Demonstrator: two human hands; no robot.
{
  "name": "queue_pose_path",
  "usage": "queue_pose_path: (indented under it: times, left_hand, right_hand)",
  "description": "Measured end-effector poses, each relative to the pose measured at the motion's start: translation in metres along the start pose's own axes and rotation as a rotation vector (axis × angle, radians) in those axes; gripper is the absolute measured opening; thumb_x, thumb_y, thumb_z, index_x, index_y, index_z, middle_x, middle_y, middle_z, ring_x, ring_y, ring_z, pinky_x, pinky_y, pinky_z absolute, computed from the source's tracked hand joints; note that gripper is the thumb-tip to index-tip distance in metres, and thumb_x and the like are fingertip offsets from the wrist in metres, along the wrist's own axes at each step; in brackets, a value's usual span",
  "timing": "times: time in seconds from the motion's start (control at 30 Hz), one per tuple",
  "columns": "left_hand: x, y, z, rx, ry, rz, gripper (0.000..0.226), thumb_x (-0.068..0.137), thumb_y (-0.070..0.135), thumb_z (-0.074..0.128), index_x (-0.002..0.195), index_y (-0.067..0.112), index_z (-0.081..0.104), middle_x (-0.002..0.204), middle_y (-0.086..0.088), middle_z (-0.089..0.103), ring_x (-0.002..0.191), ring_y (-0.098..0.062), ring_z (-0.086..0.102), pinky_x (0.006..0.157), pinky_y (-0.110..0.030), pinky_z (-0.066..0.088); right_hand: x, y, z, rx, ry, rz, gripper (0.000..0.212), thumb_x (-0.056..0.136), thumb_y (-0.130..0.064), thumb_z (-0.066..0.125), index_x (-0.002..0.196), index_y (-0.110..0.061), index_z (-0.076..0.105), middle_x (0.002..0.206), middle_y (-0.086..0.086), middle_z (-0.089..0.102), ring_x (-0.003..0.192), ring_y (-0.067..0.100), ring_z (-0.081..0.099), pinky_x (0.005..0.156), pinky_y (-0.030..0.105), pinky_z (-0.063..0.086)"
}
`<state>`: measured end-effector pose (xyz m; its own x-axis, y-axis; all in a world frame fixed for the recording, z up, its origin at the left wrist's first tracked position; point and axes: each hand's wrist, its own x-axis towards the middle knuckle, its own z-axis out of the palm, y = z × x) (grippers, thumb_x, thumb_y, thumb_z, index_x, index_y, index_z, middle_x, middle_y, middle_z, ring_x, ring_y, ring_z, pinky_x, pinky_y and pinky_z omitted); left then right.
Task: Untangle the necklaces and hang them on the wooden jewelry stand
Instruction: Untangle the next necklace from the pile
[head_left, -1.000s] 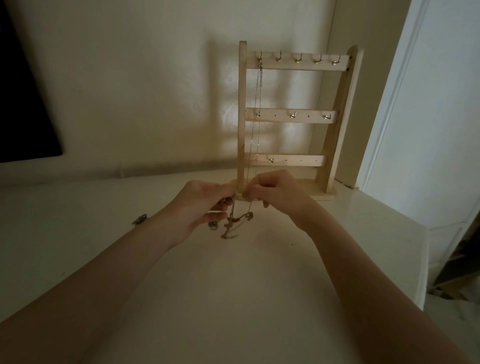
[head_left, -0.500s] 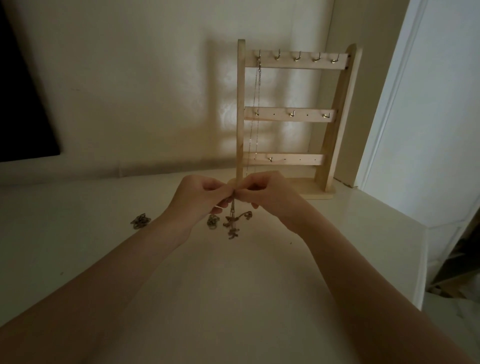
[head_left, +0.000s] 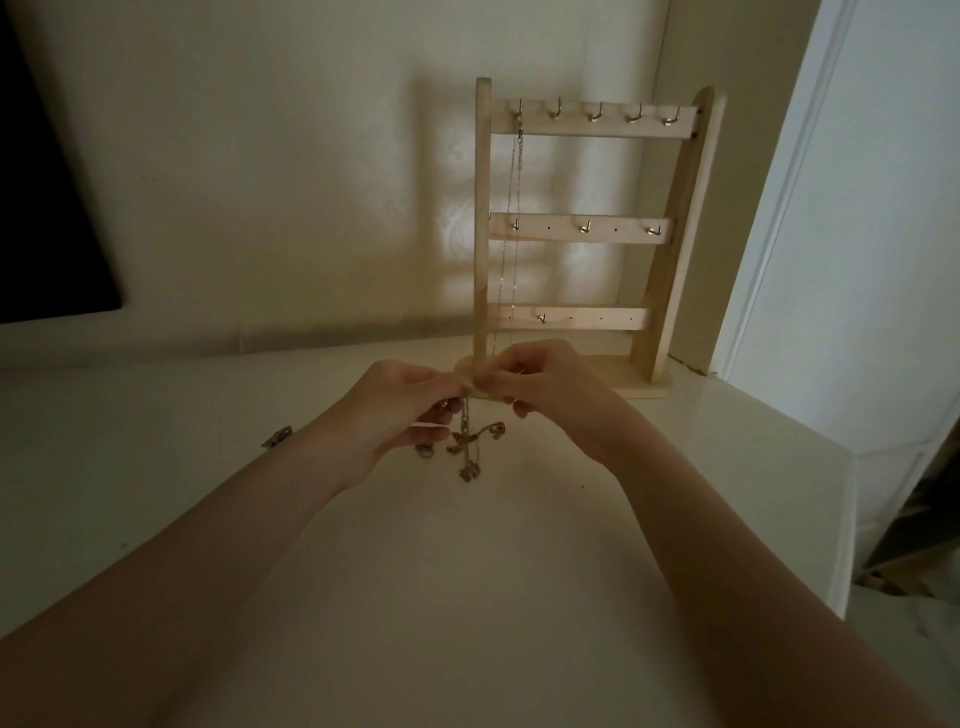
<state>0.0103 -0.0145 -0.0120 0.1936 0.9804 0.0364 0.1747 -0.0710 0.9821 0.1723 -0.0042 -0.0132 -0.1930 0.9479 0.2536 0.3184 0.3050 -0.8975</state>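
Gold chains dangle in a tangle just below the fingertips of both hands. The left hand and right hand meet knuckle to knuckle, fingers curled, seemingly pinching the chains' top. Behind the fingers stands the wooden stand, one necklace hanging on it.

left hand: grip pinched, fingers curled | right hand: grip pinched | fingertips meeting, forearms outstretched
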Motion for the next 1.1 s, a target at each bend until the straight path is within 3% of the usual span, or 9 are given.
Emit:
queue_pose_path:
  times: [0.17,0.3,0.47,0.6,0.67,0.77,0.87,1.0,1.1]
  left_hand:
    - [0.003,-0.003,-0.002,-0.008,0.093,0.006,0.011,0.084,0.015,0.064,0.078,0.008,0.069,0.064,0.003,0.064,0.06,-0.004,0.06,0.059,-0.017,0.052]
    - [0.003,-0.004,-0.001,0.091,0.123,0.069,0.012,0.084,0.014,0.064,0.074,0.01,0.069,0.066,0.001,0.066,0.061,-0.003,0.061,0.06,-0.015,0.053]
    - [0.004,-0.006,-0.001,0.352,0.18,0.211,0.01,0.079,0.017,0.068,0.069,0.017,0.07,0.064,0.001,0.067,0.065,-0.012,0.062,0.07,-0.03,0.053]
    - [0.003,-0.005,0.001,0.611,0.218,0.337,0.017,0.077,0.021,0.07,0.064,0.03,0.064,0.064,0.013,0.064,0.065,-0.003,0.062,0.058,-0.016,0.044]
    - [0.004,-0.005,0.001,0.609,0.204,0.343,0.019,0.076,0.019,0.07,0.064,0.031,0.064,0.063,0.014,0.064,0.062,0.0,0.061,0.054,-0.01,0.041]
    - [0.006,-0.005,0.0,0.508,0.153,0.311,0.02,0.077,0.015,0.069,0.064,0.029,0.065,0.061,0.01,0.065,0.055,0.002,0.059,0.057,-0.015,0.046]
    - [0.006,-0.004,0.002,0.442,0.101,0.292,0.017,0.08,0.014,0.067,0.066,0.025,0.065,0.065,0.005,0.066,0.059,-0.005,0.06,0.062,-0.021,0.049]
    - [0.005,-0.004,0.006,0.429,0.047,0.302,0.019,0.081,0.011,0.064,0.066,0.023,0.062,0.062,0.008,0.062,0.056,-0.002,0.056,0.053,-0.01,0.043]
    - [0.005,-0.003,0.007,0.361,0.021,0.283,0.021,0.082,0.008,0.062,0.066,0.02,0.062,0.058,0.008,0.06,0.048,0.003,0.054,0.051,-0.01,0.043]
  right_hand:
    - [0.0,0.0,0.003,-0.001,-0.047,-0.011,0.014,0.081,-0.012,0.069,0.082,0.001,0.072,0.063,0.002,0.056,0.06,0.008,0.047,0.062,0.023,0.041]
    - [-0.001,0.003,0.007,-0.031,-0.033,-0.026,0.018,0.08,-0.008,0.069,0.084,0.009,0.068,0.064,0.009,0.053,0.059,0.01,0.044,0.061,0.023,0.04]
    - [0.0,0.004,0.008,-0.06,-0.049,-0.045,0.017,0.076,-0.004,0.071,0.085,0.01,0.068,0.074,0.014,0.057,0.064,0.015,0.047,0.06,0.019,0.041]
    - [0.001,0.006,0.01,-0.055,-0.045,-0.018,0.015,0.075,0.0,0.071,0.08,0.012,0.064,0.07,0.012,0.057,0.06,0.006,0.052,0.055,0.013,0.042]
    - [0.0,0.005,0.011,-0.019,-0.071,0.009,0.01,0.075,0.004,0.067,0.069,0.003,0.06,0.064,0.004,0.052,0.052,0.0,0.047,0.051,0.012,0.039]
    - [0.0,0.005,0.01,0.107,-0.144,0.075,0.028,0.079,0.006,0.058,0.06,-0.011,0.049,0.062,-0.001,0.049,0.058,0.006,0.046,0.056,0.018,0.038]
    - [0.0,0.003,0.007,0.277,-0.227,0.169,0.03,0.079,0.008,0.053,0.059,-0.013,0.046,0.062,-0.002,0.049,0.06,0.009,0.046,0.059,0.022,0.037]
    - [-0.001,0.002,0.001,0.422,-0.267,0.28,0.028,0.08,0.007,0.047,0.062,-0.013,0.044,0.067,0.0,0.048,0.059,0.01,0.044,0.059,0.022,0.034]
    - [-0.001,0.002,0.0,0.463,-0.255,0.301,0.023,0.08,0.006,0.043,0.064,-0.011,0.046,0.069,0.002,0.048,0.058,0.011,0.044,0.06,0.023,0.034]
